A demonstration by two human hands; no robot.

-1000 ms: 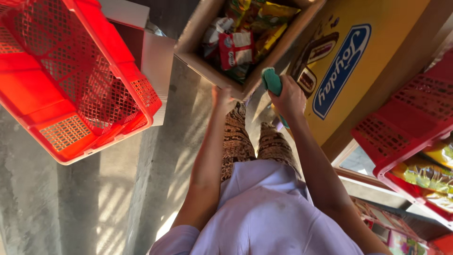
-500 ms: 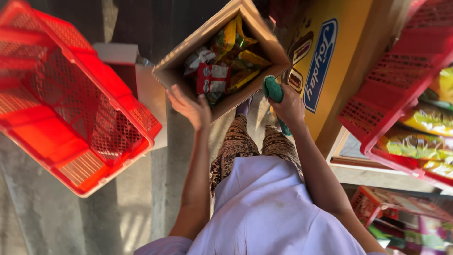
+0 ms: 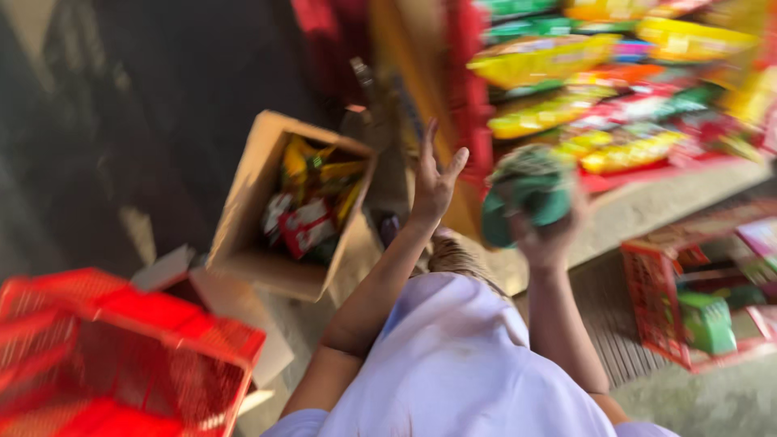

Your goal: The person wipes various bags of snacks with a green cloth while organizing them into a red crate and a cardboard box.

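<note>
Pretty blurry shot, but here's what's visible: the right hand (image 3: 544,231) is raised and clenched around a bundled green cloth (image 3: 526,198), which sits up in front of the shelf of snack packets (image 3: 599,89) on the right. The left hand (image 3: 433,182) is up too, fingers spread wide and holding nothing, just beside the cloth but not touching it. Below and left of that hand there's an open cardboard box (image 3: 243,235) on the floor, stuffed with red, white and yellow snack packs. A red plastic crate (image 3: 121,356) sits in the bottom left corner, and a smaller red basket (image 3: 647,307) with a green item inside is low on the right
</note>
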